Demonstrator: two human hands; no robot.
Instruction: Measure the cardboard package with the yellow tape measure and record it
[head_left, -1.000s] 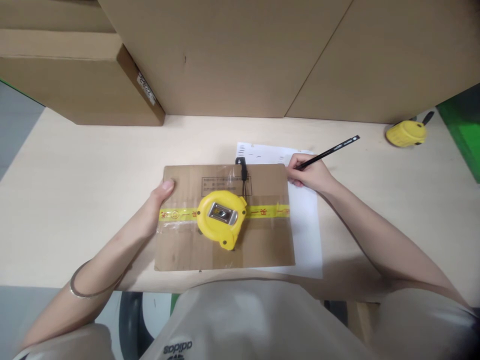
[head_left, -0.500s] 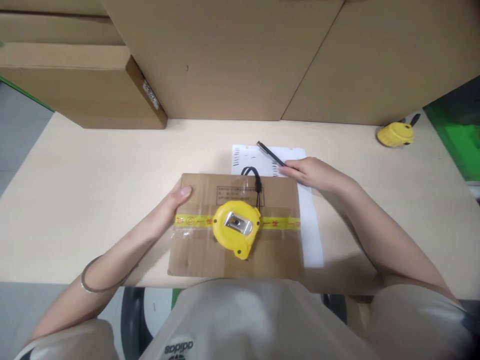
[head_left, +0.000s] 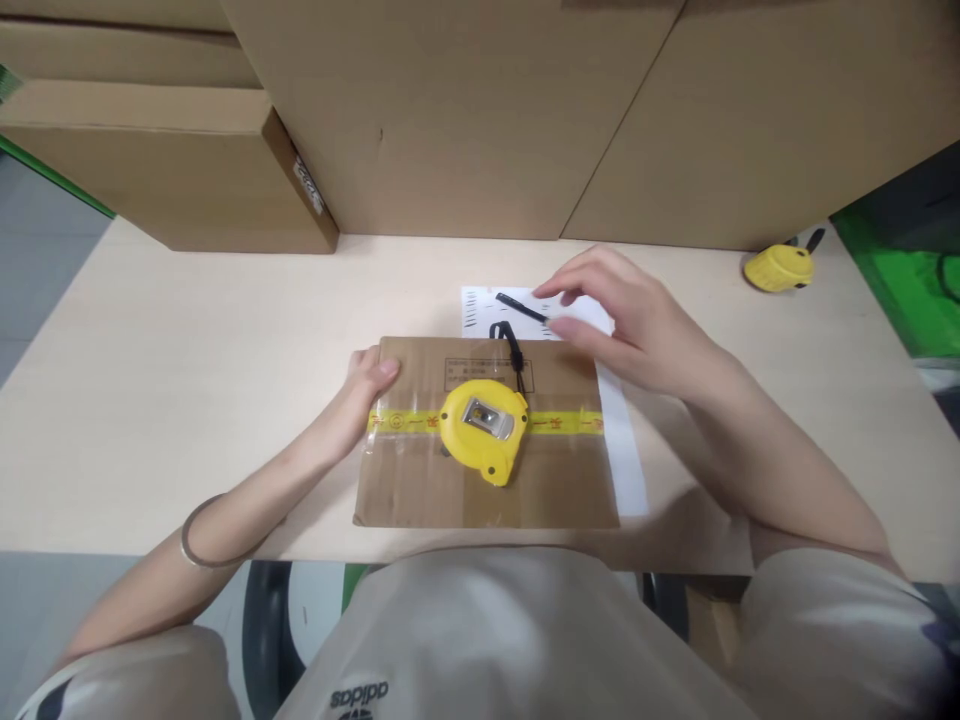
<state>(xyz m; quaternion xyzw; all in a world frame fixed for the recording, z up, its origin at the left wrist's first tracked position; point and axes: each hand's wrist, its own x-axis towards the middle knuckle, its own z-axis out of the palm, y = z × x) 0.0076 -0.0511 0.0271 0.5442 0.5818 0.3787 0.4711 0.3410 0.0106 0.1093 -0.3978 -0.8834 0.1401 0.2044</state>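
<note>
A flat cardboard box (head_left: pixel 420 490) with yellow printed tape lies before me at the table's front edge. My left hand (head_left: pixel 371 385) grips its upper left corner, thumb on top and the other fingers mostly hidden behind the side. On the box rests a yellow tape measure (head_left: pixel 469 450), metal clip facing up, its black wrist strap (head_left: pixel 514 350) trailing over the far edge. Under the box, a white sheet of paper (head_left: pixel 630 470) with rows of pen marks sticks out. A black pen (head_left: pixel 521 307) lies on it. My right hand (head_left: pixel 615 310) hovers over the pen, fingers apart, thumb close to the pen's near end.
Large cardboard boxes (head_left: pixel 465 130) form a wall along the table's back. A smaller carton (head_left: pixel 150 185) stands at the back left. Another yellow tape measure (head_left: pixel 780 268) sits at the back right. The pale tabletop (head_left: pixel 225 350) runs left and right of the box.
My right hand has lifted and opened, and the pen has shifted slightly left and lies flatter. The box with its tape measure has moved a little away from me and to the right.
</note>
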